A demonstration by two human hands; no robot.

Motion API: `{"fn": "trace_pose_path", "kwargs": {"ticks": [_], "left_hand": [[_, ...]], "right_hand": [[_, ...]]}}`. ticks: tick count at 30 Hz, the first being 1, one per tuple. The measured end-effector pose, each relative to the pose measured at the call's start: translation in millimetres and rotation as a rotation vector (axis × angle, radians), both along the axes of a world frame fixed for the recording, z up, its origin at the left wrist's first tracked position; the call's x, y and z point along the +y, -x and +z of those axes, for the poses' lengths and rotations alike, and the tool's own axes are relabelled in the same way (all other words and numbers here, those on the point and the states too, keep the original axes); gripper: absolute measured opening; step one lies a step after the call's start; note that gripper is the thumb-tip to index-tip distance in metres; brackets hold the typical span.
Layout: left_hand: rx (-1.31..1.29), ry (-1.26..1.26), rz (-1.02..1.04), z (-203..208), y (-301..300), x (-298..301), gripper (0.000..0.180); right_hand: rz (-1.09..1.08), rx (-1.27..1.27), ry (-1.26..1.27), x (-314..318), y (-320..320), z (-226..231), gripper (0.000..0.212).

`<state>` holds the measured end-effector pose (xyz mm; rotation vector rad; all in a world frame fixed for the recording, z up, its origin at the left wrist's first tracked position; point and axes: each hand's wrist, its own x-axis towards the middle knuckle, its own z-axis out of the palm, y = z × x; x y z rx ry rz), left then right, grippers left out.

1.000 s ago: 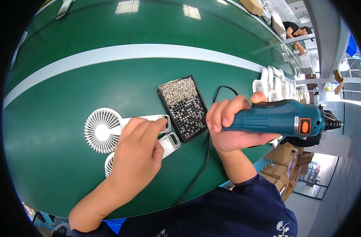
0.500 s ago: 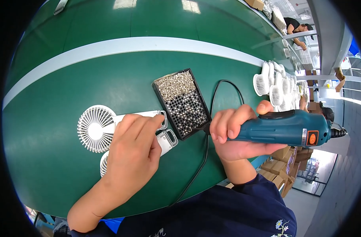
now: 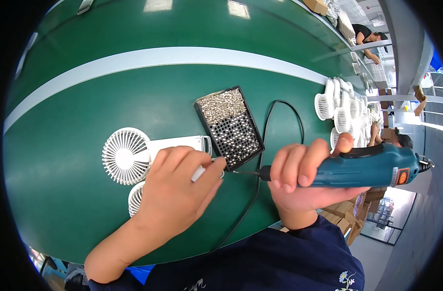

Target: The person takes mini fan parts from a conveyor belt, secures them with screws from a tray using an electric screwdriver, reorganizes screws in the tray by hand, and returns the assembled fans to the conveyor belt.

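My right hand [image 3: 306, 174] is wrapped round a blue-green electric screwdriver [image 3: 357, 169] with a black lever. Its thin bit points left, the tip just off the near corner of a black screw tray [image 3: 229, 127]. Loose silvery screws fill the tray's far part, and a perforated plate with screws in many holes covers the rest. Two white handheld fans [image 3: 126, 156] lie side by side, heads to the left. My left hand [image 3: 180, 186] is closed over the handle of the nearer fan [image 3: 135, 199], hiding most of it. Its fingertips reach the handle's end, close to the bit.
A black cable [image 3: 301, 119] loops on the green table [image 3: 61, 160] right of the tray. Several white fans [image 3: 345, 109] are piled at the right edge. A pale rail [image 3: 192, 55] crosses behind. Cardboard boxes [image 3: 345, 216] stand at lower right; other people work at far right.
The screwdriver bit has come away from the tray's holes and sits lower, beside the tray corner. My left hand has shifted right and toward me, from the farther fan's handle to the nearer one.
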<state>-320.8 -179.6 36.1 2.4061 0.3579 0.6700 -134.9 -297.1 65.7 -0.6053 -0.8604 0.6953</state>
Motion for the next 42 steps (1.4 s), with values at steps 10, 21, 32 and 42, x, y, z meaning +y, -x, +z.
{"fn": "trace_pose_path", "kwargs": {"ticks": [10,21,32,42], "left_hand": [[-0.06,0.007,-0.03,0,8,-1,0.027],[-0.102,0.069,-0.061,-1,7,-1,0.021],[-0.09,0.043,-0.117,-5,5,0,0.02],[-0.048,0.295,-0.059,11,6,4,0.035]], "right_hand": [[0.044,0.105,-0.002,3,25,8,0.077],[0.092,0.104,-0.054,0,31,5,0.073],[0.067,0.159,0.017,5,27,7,0.084],[0.192,-0.077,0.012,9,18,1,0.057]]}}
